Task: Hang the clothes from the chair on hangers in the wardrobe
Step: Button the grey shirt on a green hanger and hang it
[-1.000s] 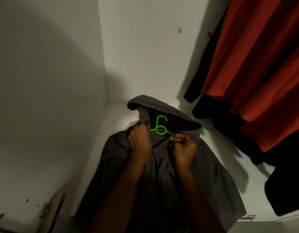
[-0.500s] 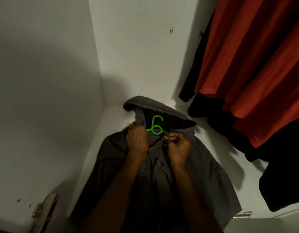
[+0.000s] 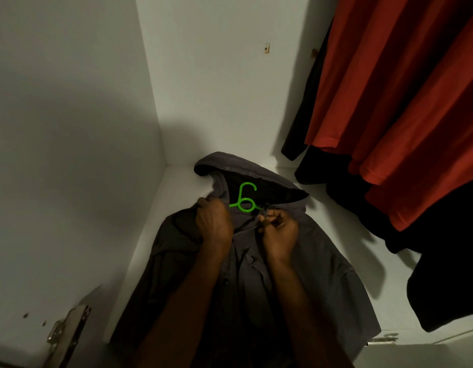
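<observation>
A grey button-up shirt (image 3: pixel 323 277) lies spread on the white wardrobe floor (image 3: pixel 177 197), its collar toward the back corner. A bright green hanger (image 3: pixel 244 199) sits inside the neck opening; only its hook and loop show. My left hand (image 3: pixel 212 224) grips the left side of the collar, fingers curled into the cloth. My right hand (image 3: pixel 279 229) pinches the shirt's front placket at the top button, just right of the hanger's neck.
Red garments (image 3: pixel 384 107) and black garments (image 3: pixel 442 261) hang at the right, reaching down close to the floor. White walls close in the left and back. A metal hinge (image 3: pixel 68 330) sits at the lower left edge.
The view has drifted slightly, so everything sits a little further left. Both hands stay at the collar; my right hand's fingers keep working at the top button.
</observation>
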The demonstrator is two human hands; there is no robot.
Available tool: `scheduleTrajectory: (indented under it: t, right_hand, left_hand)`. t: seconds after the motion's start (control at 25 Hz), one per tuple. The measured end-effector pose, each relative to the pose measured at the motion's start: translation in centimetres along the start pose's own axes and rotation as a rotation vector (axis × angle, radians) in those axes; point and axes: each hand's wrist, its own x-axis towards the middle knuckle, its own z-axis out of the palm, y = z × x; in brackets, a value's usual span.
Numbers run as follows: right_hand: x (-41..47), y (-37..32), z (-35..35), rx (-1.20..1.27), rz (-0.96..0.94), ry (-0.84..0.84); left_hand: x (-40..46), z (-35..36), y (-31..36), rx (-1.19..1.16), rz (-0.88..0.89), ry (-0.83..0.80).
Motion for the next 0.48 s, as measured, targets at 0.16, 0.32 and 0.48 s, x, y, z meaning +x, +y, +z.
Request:
scheduleTrajectory:
  t: [0.16,0.32,0.48]
  right_hand:
    - [0.1,-0.1,0.1,0.015,0.010,0.005]
    - [-0.1,0.0,0.0,0.047,0.004,0.008]
    - [-0.5,-0.6,-0.1,0.109,-0.092,-0.028]
  left_hand:
    - [-0.1,-0.3,0.1,-0.059,-0.020,0.014]
    - [0.5,-0.7,-0.7,-0.187,0.072,0.064]
    - [0.1,-2.0,-1.7,-0.425,0.213,0.281]
